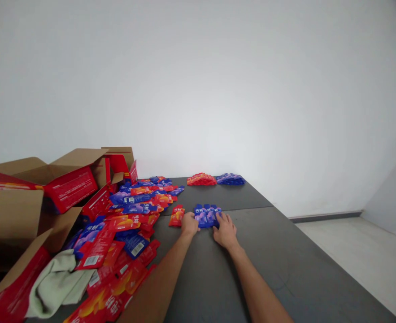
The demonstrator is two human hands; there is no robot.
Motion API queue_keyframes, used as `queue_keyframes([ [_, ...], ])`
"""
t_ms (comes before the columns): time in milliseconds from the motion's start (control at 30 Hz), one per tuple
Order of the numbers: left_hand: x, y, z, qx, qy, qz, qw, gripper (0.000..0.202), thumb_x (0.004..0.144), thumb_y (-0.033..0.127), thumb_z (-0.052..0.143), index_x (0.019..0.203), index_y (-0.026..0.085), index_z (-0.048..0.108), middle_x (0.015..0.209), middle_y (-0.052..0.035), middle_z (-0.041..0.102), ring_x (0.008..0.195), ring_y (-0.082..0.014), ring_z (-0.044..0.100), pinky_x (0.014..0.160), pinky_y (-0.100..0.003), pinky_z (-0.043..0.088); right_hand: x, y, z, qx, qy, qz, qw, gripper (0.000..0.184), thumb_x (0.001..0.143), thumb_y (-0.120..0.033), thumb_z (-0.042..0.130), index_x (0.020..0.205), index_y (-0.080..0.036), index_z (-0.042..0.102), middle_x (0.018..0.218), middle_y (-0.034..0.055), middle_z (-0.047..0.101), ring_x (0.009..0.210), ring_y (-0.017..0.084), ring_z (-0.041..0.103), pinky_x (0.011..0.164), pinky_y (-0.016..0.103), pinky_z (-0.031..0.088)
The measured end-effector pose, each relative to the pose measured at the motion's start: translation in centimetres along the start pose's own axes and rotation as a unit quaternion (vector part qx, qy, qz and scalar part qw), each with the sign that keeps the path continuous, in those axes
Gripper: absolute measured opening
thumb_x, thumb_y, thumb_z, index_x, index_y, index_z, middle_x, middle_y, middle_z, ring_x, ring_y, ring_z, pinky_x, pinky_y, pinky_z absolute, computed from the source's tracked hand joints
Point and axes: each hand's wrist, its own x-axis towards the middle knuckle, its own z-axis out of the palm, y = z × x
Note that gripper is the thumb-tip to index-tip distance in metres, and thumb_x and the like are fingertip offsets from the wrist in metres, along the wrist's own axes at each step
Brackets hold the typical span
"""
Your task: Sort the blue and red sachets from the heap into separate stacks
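Note:
Three blue pouches (205, 217), overlapping in a short row with their spouts pointing away from me, lie flat on the dark table. At their left edge is my left hand (189, 224), its thumb and fingers closed against the nearest pouch. My right hand (226, 230) grips the right edge of the same row, index finger on top and thumb at the lower corner. Left of my left hand, close to its fingers, rests a single red pouch (176, 216) with an orange fruit picture. My fingers partly cover the outer blue pouches.
Mixed red and blue pouches (130, 224) are heaped on the left of the table (268, 260). Open cardboard boxes (71, 188) and a pale green cloth (58, 282) stand and lie beyond them. A red stack (201, 179) and a blue stack (230, 179) sit near the wall.

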Motion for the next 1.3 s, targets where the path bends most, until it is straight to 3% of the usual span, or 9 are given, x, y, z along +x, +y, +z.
queue_keyframes([
  [67, -0.1, 0.1, 0.3, 0.037, 0.007, 0.009, 0.999, 0.023, 0.075, 0.018, 0.067, 0.097, 0.015, 0.07, 0.079, -0.0069, 0.073, 0.071, -0.0212, 0.071, 0.068, -0.03, 0.056, -0.1, 0.2, 0.3, -0.008, -0.033, -0.01, 0.999, 0.059, 0.083, -0.029, 0.056, 0.141, -0.026, 0.049, 0.155, 0.0075, 0.037, 0.142, 0.032, 0.029, 0.109, 0.053, 0.028],
  [167, -0.7, 0.3, 0.5, 0.141, 0.024, 0.06, 0.988, 0.015, 0.075, 0.015, 0.064, 0.086, 0.017, 0.073, 0.094, -0.0126, 0.074, 0.096, -0.0264, 0.069, 0.088, -0.035, 0.051, -0.1, 0.2, 0.3, -0.015, -0.049, -0.016, 0.999, 0.052, 0.087, -0.031, 0.053, 0.139, -0.028, 0.051, 0.155, 0.0076, 0.037, 0.141, 0.028, 0.03, 0.109, 0.052, 0.026],
  [233, -1.3, 0.4, 0.5, 0.254, 0.036, 0.131, 0.957, 0.02, 0.077, 0.014, 0.06, 0.089, 0.019, 0.075, 0.102, -0.0139, 0.072, 0.105, -0.0273, 0.065, 0.095, -0.038, 0.047, 0.0, 0.2, 0.2, -0.018, -0.05, -0.012, 0.998, 0.049, 0.089, -0.031, 0.051, 0.139, -0.028, 0.051, 0.155, 0.0075, 0.037, 0.141, 0.027, 0.032, 0.109, 0.052, 0.025],
  [333, -2.0, 0.5, 0.8, 0.357, 0.017, 0.222, 0.907, 0.036, 0.076, 0.017, 0.06, 0.108, 0.025, 0.073, 0.118, -0.0099, 0.068, 0.112, -0.0258, 0.06, 0.099, -0.038, 0.044, 0.1, 0.2, 0.2, -0.017, -0.048, -0.01, 0.999, 0.046, 0.092, -0.03, 0.047, 0.137, -0.028, 0.052, 0.155, 0.0068, 0.038, 0.14, 0.026, 0.033, 0.108, 0.052, 0.026],
  [500, -2.3, 0.3, 1.4, 0.376, -0.038, 0.241, 0.894, 0.042, 0.076, 0.037, 0.067, 0.116, 0.026, 0.069, 0.131, -0.0075, 0.061, 0.119, -0.0277, 0.053, 0.102, -0.039, 0.041, 0.2, 0.5, 0.6, -0.018, -0.045, -0.012, 0.999, 0.044, 0.093, -0.026, 0.044, 0.136, -0.029, 0.054, 0.155, 0.0053, 0.039, 0.141, 0.025, 0.032, 0.107, 0.053, 0.026],
  [667, -2.1, 0.7, 2.2, 0.368, -0.064, 0.254, 0.892, 0.036, 0.083, 0.032, 0.058, 0.116, 0.021, 0.068, 0.128, -0.0096, 0.062, 0.118, -0.0252, 0.053, 0.103, -0.036, 0.04, 0.6, 1.0, 0.9, -0.033, -0.045, 0.012, 0.998, 0.044, 0.093, -0.024, 0.044, 0.135, -0.03, 0.054, 0.155, 0.0038, 0.038, 0.143, 0.023, 0.028, 0.108, 0.052, 0.025],
  [900, -3.1, 1.0, 2.9, 0.374, -0.04, 0.25, 0.892, 0.036, 0.086, 0.031, 0.055, 0.119, 0.021, 0.065, 0.132, -0.0108, 0.058, 0.12, -0.0267, 0.05, 0.104, -0.039, 0.039, 0.6, 1.0, 0.8, -0.041, -0.03, 0.007, 0.999, 0.044, 0.092, -0.025, 0.044, 0.135, -0.028, 0.054, 0.155, 0.0054, 0.038, 0.145, 0.024, 0.024, 0.108, 0.051, 0.026],
  [1100, -4.1, 0.6, 1.1, 0.387, -0.005, 0.249, 0.888, 0.048, 0.086, 0.033, 0.055, 0.133, 0.023, 0.056, 0.143, -0.0119, 0.049, 0.133, -0.0285, 0.041, 0.111, -0.042, 0.032, -0.4, -1.7, 0.6, -0.032, 0.005, -0.033, 0.999, 0.047, 0.092, -0.023, 0.043, 0.137, -0.029, 0.054, 0.154, 0.005, 0.039, 0.145, 0.026, 0.022, 0.109, 0.05, 0.026],
  [1300, -5.6, 0.4, -3.2, 0.419, 0.03, 0.208, 0.884, 0.045, 0.087, 0.031, 0.053, 0.13, 0.018, 0.059, 0.146, -0.0155, 0.046, 0.137, -0.0321, 0.037, 0.113, -0.047, 0.027, -1.6, -5.9, 0.6, -0.008, 0.013, -0.102, 0.995, 0.042, 0.09, -0.023, 0.048, 0.128, -0.025, 0.063, 0.145, 0.0068, 0.05, 0.135, 0.029, 0.035, 0.102, 0.043, 0.035],
])
